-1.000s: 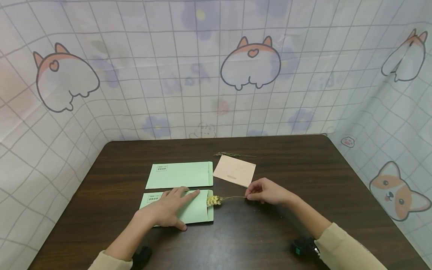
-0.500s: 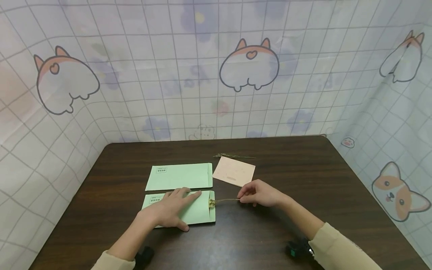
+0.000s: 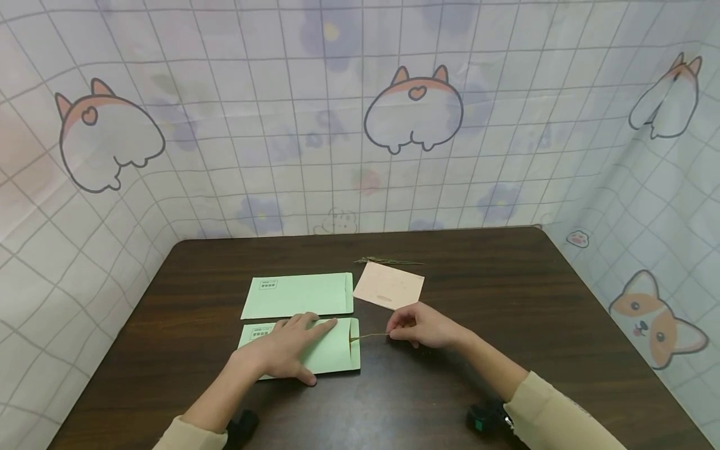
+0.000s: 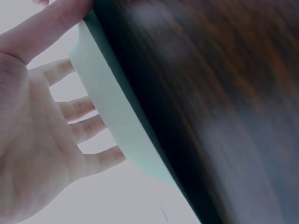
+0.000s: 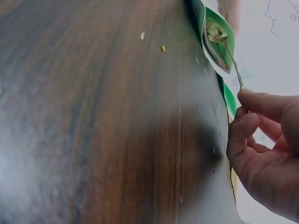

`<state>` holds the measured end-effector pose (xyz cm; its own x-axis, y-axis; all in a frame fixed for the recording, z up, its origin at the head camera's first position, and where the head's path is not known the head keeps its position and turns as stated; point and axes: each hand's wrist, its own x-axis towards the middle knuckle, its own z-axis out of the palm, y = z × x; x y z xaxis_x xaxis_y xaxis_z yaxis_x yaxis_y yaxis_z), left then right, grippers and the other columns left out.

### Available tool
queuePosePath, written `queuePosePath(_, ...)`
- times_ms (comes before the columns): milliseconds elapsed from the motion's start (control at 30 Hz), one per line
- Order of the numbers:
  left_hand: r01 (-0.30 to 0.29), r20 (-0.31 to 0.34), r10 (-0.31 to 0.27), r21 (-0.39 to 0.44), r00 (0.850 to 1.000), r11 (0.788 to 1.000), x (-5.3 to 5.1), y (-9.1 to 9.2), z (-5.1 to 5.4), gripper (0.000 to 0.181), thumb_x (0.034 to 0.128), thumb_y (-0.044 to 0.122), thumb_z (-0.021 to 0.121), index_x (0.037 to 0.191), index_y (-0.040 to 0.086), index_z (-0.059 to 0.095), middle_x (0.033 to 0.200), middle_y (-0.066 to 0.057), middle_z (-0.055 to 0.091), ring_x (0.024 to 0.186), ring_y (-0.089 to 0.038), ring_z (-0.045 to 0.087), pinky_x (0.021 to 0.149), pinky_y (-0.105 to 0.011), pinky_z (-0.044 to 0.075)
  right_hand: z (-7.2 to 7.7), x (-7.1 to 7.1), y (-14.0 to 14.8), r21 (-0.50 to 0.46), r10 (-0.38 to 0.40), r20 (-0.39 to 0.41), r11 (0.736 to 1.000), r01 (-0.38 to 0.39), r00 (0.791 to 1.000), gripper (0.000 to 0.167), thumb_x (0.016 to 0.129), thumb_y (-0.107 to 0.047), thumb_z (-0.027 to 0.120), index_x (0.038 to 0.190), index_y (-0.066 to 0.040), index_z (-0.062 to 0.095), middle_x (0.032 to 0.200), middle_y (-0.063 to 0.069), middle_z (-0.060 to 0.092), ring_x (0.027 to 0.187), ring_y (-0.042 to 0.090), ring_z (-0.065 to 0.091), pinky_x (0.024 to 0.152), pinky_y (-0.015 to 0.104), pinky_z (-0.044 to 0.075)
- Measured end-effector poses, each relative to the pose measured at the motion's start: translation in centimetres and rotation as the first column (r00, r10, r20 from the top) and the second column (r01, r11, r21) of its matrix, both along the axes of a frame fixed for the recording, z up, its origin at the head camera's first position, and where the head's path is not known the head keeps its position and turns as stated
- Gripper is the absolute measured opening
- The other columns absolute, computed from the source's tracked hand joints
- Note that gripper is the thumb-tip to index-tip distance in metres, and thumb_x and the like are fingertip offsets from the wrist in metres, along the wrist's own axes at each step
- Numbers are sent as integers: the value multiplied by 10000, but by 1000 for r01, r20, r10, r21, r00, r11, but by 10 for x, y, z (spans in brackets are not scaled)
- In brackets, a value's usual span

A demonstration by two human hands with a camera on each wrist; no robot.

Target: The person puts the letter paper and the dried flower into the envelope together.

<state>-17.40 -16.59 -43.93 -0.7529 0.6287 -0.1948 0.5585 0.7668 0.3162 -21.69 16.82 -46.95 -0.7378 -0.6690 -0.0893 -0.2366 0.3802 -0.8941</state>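
The nearer pale green envelope (image 3: 333, 355) lies with its opening toward the right. My left hand (image 3: 281, 351) rests on it with fingers spread, the thumb at its near edge. My right hand (image 3: 427, 326) pinches the thin stem of a dried flower (image 3: 371, 335) between thumb and fingers. In the right wrist view the pale yellow flower head (image 5: 216, 31) sits inside the bulging mouth of the envelope, while the stem sticks out. From the head view the flower head is hidden. The left wrist view shows the palm beside the envelope's edge (image 4: 105, 88).
A second green envelope (image 3: 298, 295) lies just behind the first. To its right is a pale pink card (image 3: 389, 285), with a dried sprig (image 3: 388, 260) behind it. Tiny yellow and white bits (image 5: 163, 48) are scattered on the dark wooden table (image 3: 495, 269).
My right hand has moved left, and the dried flower's head has slid from outside the nearer envelope into its mouth. My left hand stays on that envelope.
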Motion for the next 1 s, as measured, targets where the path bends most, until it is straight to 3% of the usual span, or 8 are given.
queuePosePath(200,2,-4,-2,-6,1000,1000,-1,2,0,1053,753,403,920,1613,181,356,1490,-170,403,1361,-393,405,1072,-616,323,-1,2,-7,-2,-27,15,1000,27,1000,86,981,-73,697,1013,-10,746,801,159,660,555,155,502,529,266,467)
queuePosePath(333,-1,-3,1,-15,1000,1000,-2,3,-2,1056,752,414,919,1616,188,354,1490,-172,398,1351,-402,411,1064,-619,332,1,4,-8,-16,-36,28,999,36,999,111,986,-50,676,1042,11,751,815,151,668,641,166,567,597,295,536)
queuePosePath(600,0,-5,0,-9,1000,1000,-2,3,-1,1052,750,409,921,1611,180,362,1487,-179,400,1348,-409,413,1067,-623,330,0,3,-7,-111,-35,164,992,54,986,180,989,17,630,1130,105,698,905,156,698,791,218,666,755,378,598)
queuePosePath(833,10,-19,-10,-8,1000,1000,-2,3,-1,1046,748,410,918,1606,171,370,1467,-173,416,1331,-382,425,1052,-602,346,-3,1,-5,-220,-34,328,969,111,944,300,971,14,676,1224,168,633,1054,233,728,947,268,741,850,384,590)
queuePosePath(1000,8,-18,-8,-7,1000,1000,-1,3,0,1047,749,410,919,1607,175,368,1473,-167,412,1338,-376,420,1058,-597,341,-7,0,-4,-262,-55,413,949,176,909,316,952,33,699,1213,194,621,1032,224,734,926,260,753,844,372,589)
